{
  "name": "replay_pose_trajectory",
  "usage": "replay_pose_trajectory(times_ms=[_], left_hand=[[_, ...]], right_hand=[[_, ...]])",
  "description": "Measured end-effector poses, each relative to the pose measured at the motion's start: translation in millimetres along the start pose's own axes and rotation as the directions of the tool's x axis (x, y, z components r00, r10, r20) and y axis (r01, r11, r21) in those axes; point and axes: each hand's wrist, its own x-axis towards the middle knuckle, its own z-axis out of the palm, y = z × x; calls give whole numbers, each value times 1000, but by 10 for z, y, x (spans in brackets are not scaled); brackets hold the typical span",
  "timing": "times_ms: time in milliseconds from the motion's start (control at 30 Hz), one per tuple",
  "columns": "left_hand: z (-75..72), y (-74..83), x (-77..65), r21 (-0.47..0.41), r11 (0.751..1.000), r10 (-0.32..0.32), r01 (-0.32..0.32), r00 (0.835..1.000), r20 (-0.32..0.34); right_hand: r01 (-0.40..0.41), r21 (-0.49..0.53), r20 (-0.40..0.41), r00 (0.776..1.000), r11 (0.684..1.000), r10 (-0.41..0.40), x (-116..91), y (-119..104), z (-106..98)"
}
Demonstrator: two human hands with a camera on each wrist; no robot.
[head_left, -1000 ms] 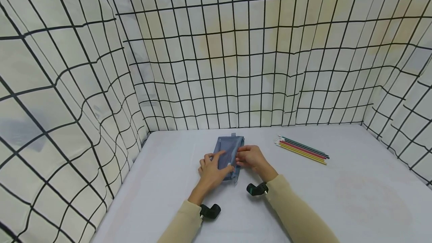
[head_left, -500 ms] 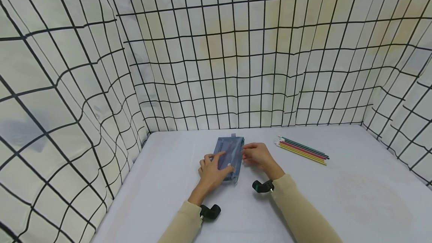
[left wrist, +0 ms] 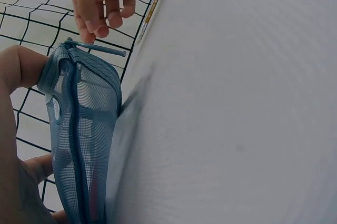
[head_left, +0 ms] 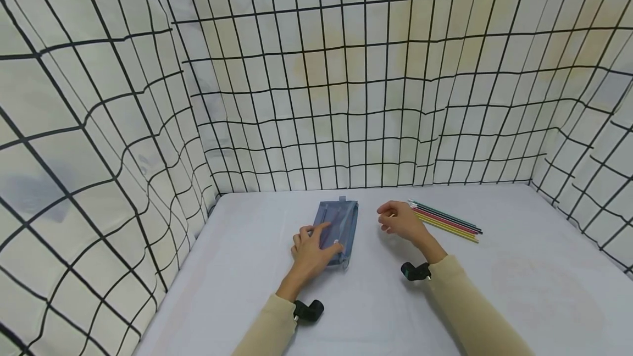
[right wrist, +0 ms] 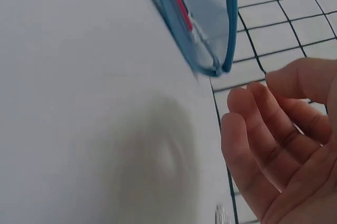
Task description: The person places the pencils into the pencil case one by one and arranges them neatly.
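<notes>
1. The blue mesh pencil case lies flat on the white table; I place everything else from it.
2. My left hand rests on the near left part of the case, fingers laid fairly straight across the mesh, pressing it down rather than gripping it.
3. In the left wrist view the case shows a red pencil through its mesh.
4. My right hand hovers to the right of the case, apart from it, fingers loosely curled and holding nothing.
5. The coloured pencils lie in a row further right of the case, just beyond my right hand.
6. A grid-patterned cloth wall rises behind the case.
</notes>
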Motion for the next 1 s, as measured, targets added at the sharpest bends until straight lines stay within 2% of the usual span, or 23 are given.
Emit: replay_pose_trajectory(times_ms=[200, 467, 667, 833, 1000], left_hand=[[1, -6, -7, -2, 1000, 3, -3, 1000, 7], [-5, -5, -6, 1, 1000, 5, -5, 1000, 7], [-9, -5, -3, -3, 1000, 1, -1, 1000, 8], [-8, -8, -2, -2, 1000, 3, -3, 1000, 8], [-6, -4, -2, -3, 1000, 3, -3, 1000, 7]], right_hand=[[113, -161, -39, 992, 981, -120, -64, 218, -238], [165, -351, -89, 974, 922, -208, -87, 367, -520], [137, -440, -82, 978, 887, -192, -105, 479, -663], [118, -460, -72, 983, 880, -170, -146, 521, -757], [62, -481, -71, 991, 875, -110, -176, 533, -822]])
